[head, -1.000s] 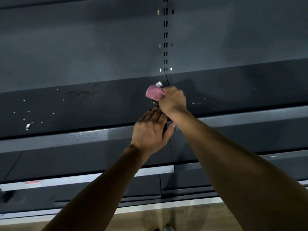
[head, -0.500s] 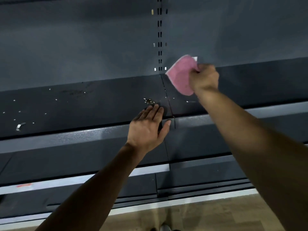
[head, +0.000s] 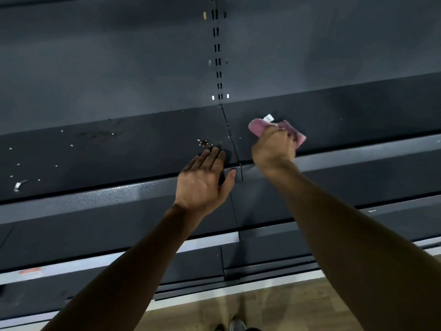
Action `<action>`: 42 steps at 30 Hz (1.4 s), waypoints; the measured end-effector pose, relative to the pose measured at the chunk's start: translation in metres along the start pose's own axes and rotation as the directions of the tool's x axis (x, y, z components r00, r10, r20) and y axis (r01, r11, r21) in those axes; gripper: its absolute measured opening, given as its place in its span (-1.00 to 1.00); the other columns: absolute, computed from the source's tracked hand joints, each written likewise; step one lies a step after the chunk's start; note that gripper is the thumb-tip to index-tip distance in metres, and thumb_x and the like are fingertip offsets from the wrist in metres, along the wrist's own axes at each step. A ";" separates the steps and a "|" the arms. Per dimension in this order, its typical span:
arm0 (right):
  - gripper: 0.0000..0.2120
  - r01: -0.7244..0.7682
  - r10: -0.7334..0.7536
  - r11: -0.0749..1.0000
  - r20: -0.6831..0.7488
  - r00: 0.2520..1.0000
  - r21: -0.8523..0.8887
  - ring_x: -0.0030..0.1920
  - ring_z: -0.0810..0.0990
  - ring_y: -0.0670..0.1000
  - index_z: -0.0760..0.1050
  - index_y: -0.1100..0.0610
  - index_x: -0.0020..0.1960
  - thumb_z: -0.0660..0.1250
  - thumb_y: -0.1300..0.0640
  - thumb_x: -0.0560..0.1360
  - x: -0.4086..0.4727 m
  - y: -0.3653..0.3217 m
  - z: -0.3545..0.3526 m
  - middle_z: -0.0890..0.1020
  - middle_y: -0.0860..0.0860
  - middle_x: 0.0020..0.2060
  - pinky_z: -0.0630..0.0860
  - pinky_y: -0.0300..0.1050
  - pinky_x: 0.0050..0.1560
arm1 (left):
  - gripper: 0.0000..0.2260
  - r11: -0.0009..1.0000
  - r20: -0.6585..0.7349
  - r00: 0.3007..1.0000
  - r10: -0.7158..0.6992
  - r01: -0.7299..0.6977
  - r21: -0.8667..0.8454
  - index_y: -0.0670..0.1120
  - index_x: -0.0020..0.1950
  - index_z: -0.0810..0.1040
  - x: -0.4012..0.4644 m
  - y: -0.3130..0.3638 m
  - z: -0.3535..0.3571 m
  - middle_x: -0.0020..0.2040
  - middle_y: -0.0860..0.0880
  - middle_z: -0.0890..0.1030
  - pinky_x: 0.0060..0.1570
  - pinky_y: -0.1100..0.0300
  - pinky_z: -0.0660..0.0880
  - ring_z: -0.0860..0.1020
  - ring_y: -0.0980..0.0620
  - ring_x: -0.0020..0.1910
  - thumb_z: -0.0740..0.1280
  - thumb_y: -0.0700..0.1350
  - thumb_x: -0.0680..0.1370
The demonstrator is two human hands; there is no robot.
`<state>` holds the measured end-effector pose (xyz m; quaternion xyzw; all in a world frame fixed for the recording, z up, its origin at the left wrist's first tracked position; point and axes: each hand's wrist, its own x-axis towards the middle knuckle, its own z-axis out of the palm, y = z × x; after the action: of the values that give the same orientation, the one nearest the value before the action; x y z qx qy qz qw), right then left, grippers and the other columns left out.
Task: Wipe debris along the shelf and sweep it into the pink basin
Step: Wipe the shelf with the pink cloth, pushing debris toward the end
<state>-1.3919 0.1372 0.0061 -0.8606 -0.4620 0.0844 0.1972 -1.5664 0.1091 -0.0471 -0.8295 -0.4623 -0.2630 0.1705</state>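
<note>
Dark grey metal shelving unit, slotted upright in the back panel, wood-look floor below. The long dark grey metal shelf [head: 133,151] runs left to right; a seam [head: 232,142] between two shelf panels is the landmark here.

Right hand [head: 273,149] just right of the seam, fingers curled tight round a bunched pink cloth with a white tag [head: 259,126], cloth down on or just above the shelf — contact not certain. Left hand [head: 202,182] just left of the seam at the front lip, fingers straight, palm tilted up, holding nothing.

Small heap of pale crumbs [head: 204,143] lies left of the seam, just beyond the left fingertips. More white flecks and a curled paper scrap [head: 20,185] far left of the seam.

Pink basin not in view.

Judgement: heap lies leftward of the cloth, across the seam — the stroke likely runs along the shelf's long axis, right to left. Left hand is nearer the heap, placed as if to catch.
</note>
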 end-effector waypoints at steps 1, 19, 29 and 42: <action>-0.59 0.008 -0.008 0.999 -0.007 1.000 0.042 0.31 0.45 0.23 0.40 0.35 0.34 0.25 0.23 0.53 -0.004 -0.011 0.003 0.49 0.26 0.27 0.37 0.11 0.37 | -0.52 1.000 -0.004 1.000 0.002 -0.002 -0.001 -0.17 0.30 0.60 0.000 0.000 -0.001 0.29 -0.17 0.60 0.26 0.01 0.53 0.58 -0.12 0.27 0.15 0.14 0.61; -0.76 0.109 -0.195 0.788 0.079 0.978 0.606 -0.05 0.64 0.08 0.52 0.22 0.18 0.16 0.20 0.60 -0.016 -0.087 -0.020 0.61 0.11 0.00 0.61 -0.12 -0.01 | -0.51 1.000 -0.014 1.000 0.008 -0.008 0.003 -0.17 0.28 0.61 0.000 -0.002 0.001 0.24 -0.16 0.64 0.21 0.02 0.55 0.61 -0.12 0.23 0.15 0.14 0.60; -0.77 0.237 -0.252 0.913 0.003 0.968 0.331 -0.04 0.63 0.14 0.50 0.23 0.18 0.22 0.27 0.54 0.020 -0.054 -0.013 0.62 0.18 -0.01 0.62 -0.02 -0.11 | -0.49 1.000 0.050 0.999 -0.013 0.014 -0.007 -0.14 0.38 0.55 0.000 -0.001 0.002 0.36 -0.12 0.56 0.33 0.02 0.47 0.53 -0.09 0.34 0.14 0.17 0.61; -0.57 0.285 -0.315 0.933 0.112 0.943 0.220 0.21 0.56 0.19 0.36 0.26 0.40 0.23 0.16 0.55 -0.016 -0.075 0.027 0.56 0.20 0.21 0.54 0.12 0.18 | -0.57 0.999 -0.002 0.999 0.048 -0.048 0.003 -0.19 0.20 0.62 0.000 -0.004 -0.006 0.16 -0.18 0.67 0.13 0.05 0.55 0.64 -0.11 0.15 0.17 0.10 0.63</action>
<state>-1.4664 0.1676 0.0125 -0.7468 -0.5905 0.1619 0.2594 -1.5709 0.1081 -0.0425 -0.8397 -0.4426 -0.2592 0.1784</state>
